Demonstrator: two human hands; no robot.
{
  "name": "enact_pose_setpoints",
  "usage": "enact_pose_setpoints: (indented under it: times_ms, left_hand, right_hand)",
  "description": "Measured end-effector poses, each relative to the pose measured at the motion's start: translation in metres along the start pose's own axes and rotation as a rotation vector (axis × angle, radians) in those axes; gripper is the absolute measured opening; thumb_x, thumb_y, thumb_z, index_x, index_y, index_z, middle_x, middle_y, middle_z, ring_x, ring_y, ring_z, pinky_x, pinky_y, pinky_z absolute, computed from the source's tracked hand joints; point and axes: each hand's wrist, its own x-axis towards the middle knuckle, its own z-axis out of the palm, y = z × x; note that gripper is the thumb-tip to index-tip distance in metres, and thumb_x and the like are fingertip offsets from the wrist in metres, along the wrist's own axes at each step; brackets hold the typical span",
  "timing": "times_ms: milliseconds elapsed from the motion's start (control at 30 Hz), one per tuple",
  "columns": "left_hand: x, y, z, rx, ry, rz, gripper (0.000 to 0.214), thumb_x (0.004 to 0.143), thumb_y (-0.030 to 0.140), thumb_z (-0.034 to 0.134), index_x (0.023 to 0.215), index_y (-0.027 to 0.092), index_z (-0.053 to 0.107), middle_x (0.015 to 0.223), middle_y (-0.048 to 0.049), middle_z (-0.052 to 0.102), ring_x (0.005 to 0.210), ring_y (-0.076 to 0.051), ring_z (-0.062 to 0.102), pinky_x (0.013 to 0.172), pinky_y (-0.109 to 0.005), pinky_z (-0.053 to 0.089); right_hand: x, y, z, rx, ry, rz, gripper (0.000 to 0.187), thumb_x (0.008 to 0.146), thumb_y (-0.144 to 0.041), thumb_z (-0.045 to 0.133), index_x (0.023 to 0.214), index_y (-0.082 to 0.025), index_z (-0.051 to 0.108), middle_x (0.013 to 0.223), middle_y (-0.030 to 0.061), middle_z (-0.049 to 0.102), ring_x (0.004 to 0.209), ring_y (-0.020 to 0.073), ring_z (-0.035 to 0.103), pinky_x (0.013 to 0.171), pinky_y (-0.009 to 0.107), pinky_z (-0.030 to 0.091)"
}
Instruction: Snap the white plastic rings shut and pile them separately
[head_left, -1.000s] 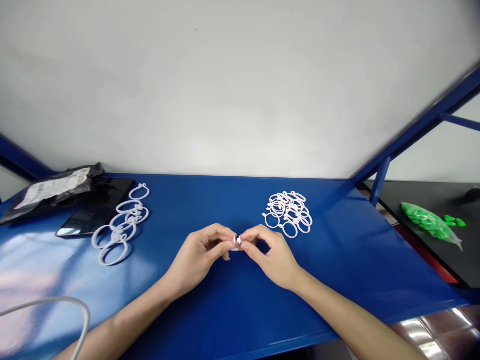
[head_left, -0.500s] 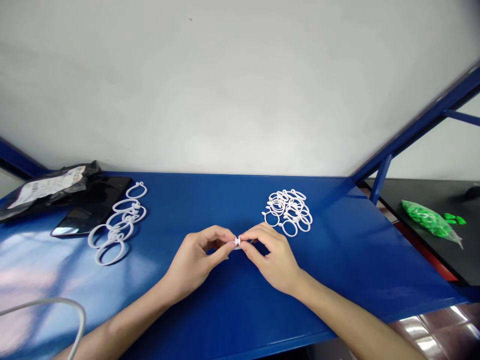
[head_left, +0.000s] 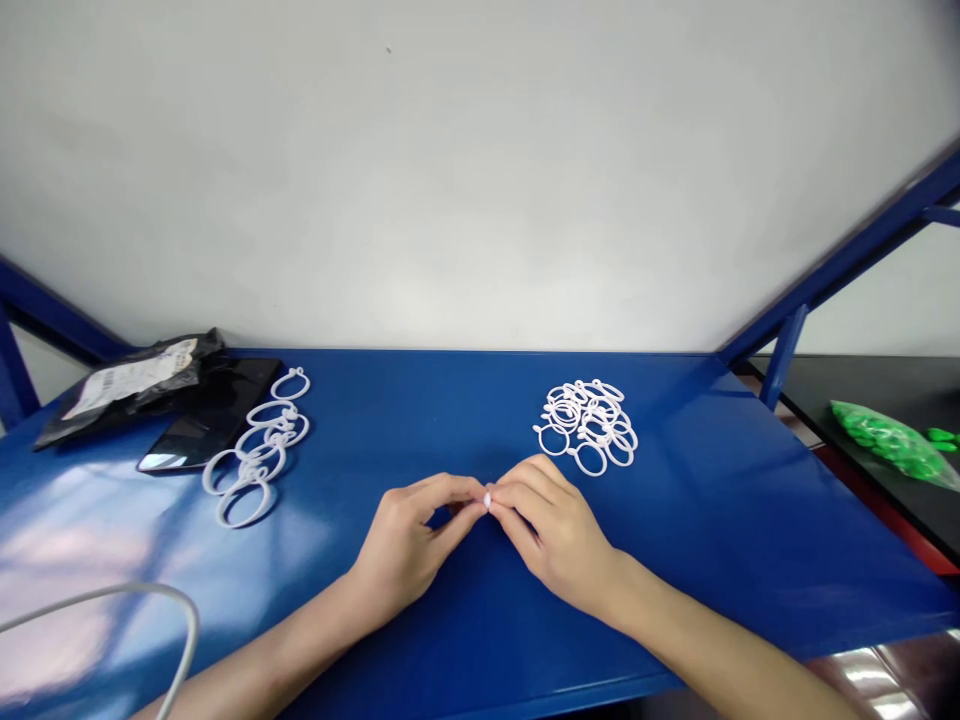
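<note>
Just below the middle of the head view, my left hand point(head_left: 416, 535) and my right hand point(head_left: 555, 525) meet fingertip to fingertip. Both pinch a small white plastic part, which looks like the end of a white curtain ring point(head_left: 487, 499); the fingers hide most of it. Beyond my right hand lies a pile of white curtain rings point(head_left: 591, 460) with small eyelets. To the left, several more white rings point(head_left: 244, 508) lie overlapped in a row running away from me.
The blue table point(head_left: 420, 410) meets a pale wall point(head_left: 480, 200). At left lie a black plastic mailer point(head_left: 135, 385), a dark phone-like slab point(head_left: 187, 440) and a pale cable point(head_left: 184, 610). A bag of green pieces point(head_left: 889, 440) rests on a black surface beyond the blue frame point(head_left: 787, 355).
My fingertips have closed together over the white part, so less of it shows; a gap in it was visible before. The whole view has shifted slightly, with things appearing further right.
</note>
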Motion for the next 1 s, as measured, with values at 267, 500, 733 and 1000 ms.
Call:
enact_pose_setpoints:
  times_ms: [267,500,733,1000]
  left_hand:
    - [0.012,-0.006,-0.004,0.166,-0.11,0.112,0.014,0.095,0.028,0.062,0.099,0.024,0.074,0.093,-0.0024,0.079,0.078,-0.017,0.072,0.073,-0.026,0.056]
    - [0.05,-0.046,-0.083,0.867,0.253,0.053,0.036,0.101,0.037,0.048,0.121,0.016,0.07,0.126,-0.017,0.072,0.12,-0.036,0.061,0.107,-0.053,0.042]
    - [0.052,-0.091,-0.134,1.139,0.285,-0.233,0.04,0.095,0.035,0.044,0.114,0.01,0.069,0.112,-0.028,0.072,0.114,-0.047,0.055,0.091,-0.058,0.04]
    - [0.058,-0.061,-0.098,0.804,0.135,0.006,0.024,0.091,0.026,0.05,0.106,0.021,0.068,0.099,-0.0098,0.075,0.096,-0.028,0.062,0.086,-0.039,0.047]
  right_hand:
    - [0.006,0.011,0.005,0.068,0.008,0.107,0.011,0.102,-0.02,0.058,0.097,-0.022,0.066,0.091,0.0041,0.072,0.087,0.0203,0.061,0.079,0.035,0.052]
    - [0.014,0.035,-0.016,-0.178,0.131,0.105,0.013,0.102,-0.026,0.059,0.094,-0.023,0.068,0.089,0.0046,0.073,0.086,0.023,0.063,0.083,0.039,0.05]
    - [0.011,0.089,-0.058,-0.647,0.257,0.321,0.019,0.1,-0.029,0.056,0.096,-0.019,0.072,0.094,0.0112,0.076,0.095,0.0327,0.058,0.081,0.045,0.05]
    - [0.014,0.071,-0.043,-0.476,0.228,0.283,0.015,0.099,-0.03,0.059,0.098,-0.021,0.071,0.095,0.0096,0.075,0.1,0.0332,0.06,0.088,0.049,0.051]
